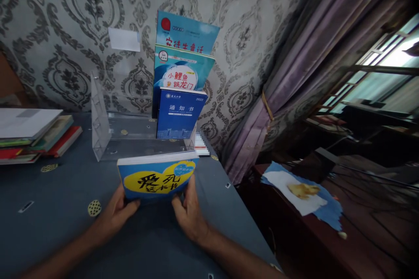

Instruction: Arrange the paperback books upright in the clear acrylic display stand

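Between my two hands is a blue book [131,183] with a yellow patch and black characters on its cover. My left hand [118,211] is closed on its left lower corner, thumb in front. At the right lower edge, my right hand [191,211] grips it the same way; the fingers behind the book are hidden. Beyond it stands a clear stepped display rack [100,122]. On the rack's right side a dark blue booklet [180,115], a teal book [180,69] and a light blue book [188,32] stand upright, one behind another.
A stack of books and papers [32,133] lies at the table's left. The grey-blue table [72,183] meets a patterned wall [94,4]. To the right hang tied purple curtains [262,109], beside a dark red surface [294,222] with a blue-and-white cloth [304,194] and cables.
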{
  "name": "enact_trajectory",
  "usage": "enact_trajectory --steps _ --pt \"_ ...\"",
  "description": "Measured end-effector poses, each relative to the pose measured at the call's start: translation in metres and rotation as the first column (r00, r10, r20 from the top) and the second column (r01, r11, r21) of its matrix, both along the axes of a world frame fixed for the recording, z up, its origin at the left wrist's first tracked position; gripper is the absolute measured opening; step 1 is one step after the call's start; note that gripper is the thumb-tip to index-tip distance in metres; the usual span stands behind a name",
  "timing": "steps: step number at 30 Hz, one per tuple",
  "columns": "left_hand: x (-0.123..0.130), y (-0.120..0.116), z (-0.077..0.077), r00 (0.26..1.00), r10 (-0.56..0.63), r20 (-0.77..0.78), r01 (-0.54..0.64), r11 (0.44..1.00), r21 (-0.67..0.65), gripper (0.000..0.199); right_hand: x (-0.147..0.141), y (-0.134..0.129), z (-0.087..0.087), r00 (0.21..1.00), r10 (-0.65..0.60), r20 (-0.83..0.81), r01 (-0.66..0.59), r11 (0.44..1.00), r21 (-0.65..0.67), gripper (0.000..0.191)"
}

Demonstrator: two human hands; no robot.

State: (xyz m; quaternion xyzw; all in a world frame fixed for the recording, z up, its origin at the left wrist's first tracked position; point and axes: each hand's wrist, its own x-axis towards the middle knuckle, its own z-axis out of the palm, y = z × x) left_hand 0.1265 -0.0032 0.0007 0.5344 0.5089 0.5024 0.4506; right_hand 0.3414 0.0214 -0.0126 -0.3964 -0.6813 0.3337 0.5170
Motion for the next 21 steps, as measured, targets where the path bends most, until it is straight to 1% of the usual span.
enact_trajectory --steps 3,7,10,12,13,14,15,16,17,18,19,20,21 --pt "0.0 0.0 0.003 1.0 -0.004 0.011 0.005 0.999 -0.036 0.072 0.001 0.002 0.001 1.0 0.014 0.001 -0.014 1.0 -0.023 0.045" --pt "0.001 0.0 0.005 1.0 -0.009 -0.002 0.009 1.0 0.0 0.07 0.001 0.004 0.005 0.995 0.059 -0.079 -0.063 0.997 -0.047 0.041" --pt "0.001 0.002 0.011 1.0 -0.014 -0.004 0.015 0.997 0.075 0.067 0.001 0.006 0.008 0.987 0.07 -0.145 -0.079 0.995 -0.055 0.036" --pt "-0.001 0.005 0.023 0.998 0.057 -0.03 -0.05 0.98 0.194 0.067 0.0 0.006 0.01 0.984 0.075 -0.162 -0.087 0.994 -0.067 0.032" --pt "-0.003 0.006 0.033 0.991 0.123 -0.05 -0.103 0.951 0.291 0.066 0.0 0.006 0.01 0.983 0.078 -0.164 -0.091 0.993 -0.075 0.03" --pt "-0.005 0.006 0.044 0.976 0.204 -0.074 -0.156 0.899 0.409 0.064 0.0 0.006 0.011 0.983 0.081 -0.168 -0.096 0.992 -0.082 0.028" --pt "-0.007 0.004 0.056 0.951 0.291 -0.102 -0.195 0.823 0.534 0.061 -0.001 0.006 0.011 0.981 0.085 -0.173 -0.101 0.991 -0.085 0.026" --pt "-0.009 0.0 0.069 0.919 0.371 -0.134 -0.201 0.731 0.652 0.056 -0.001 0.006 0.012 0.979 0.089 -0.182 -0.105 0.991 -0.08 0.023" --pt "-0.011 -0.005 0.08 0.882 0.435 -0.182 -0.167 0.647 0.744 0.052 -0.001 0.006 0.012 0.977 0.096 -0.192 -0.111 0.991 -0.07 0.021" --pt "-0.013 -0.013 0.09 0.843 0.484 -0.235 -0.107 0.579 0.809 0.047 -0.001 0.006 0.011 0.974 0.105 -0.203 -0.119 0.991 -0.057 0.02" --pt "-0.014 -0.023 0.097 0.832 0.461 -0.308 -0.007 0.564 0.826 0.043 -0.002 0.007 0.011 0.971 0.113 -0.212 -0.124 0.991 -0.042 0.02" --pt "-0.015 -0.034 0.1 0.846 0.376 -0.377 0.115 0.563 0.819 0.041 -0.002 0.007 0.011 0.969 0.116 -0.217 -0.125 0.992 -0.028 0.02" --pt "-0.015 -0.047 0.099 0.871 0.276 -0.406 0.183 0.586 0.79 0.039 -0.002 0.007 0.01 0.969 0.115 -0.217 -0.122 0.992 -0.02 0.02"
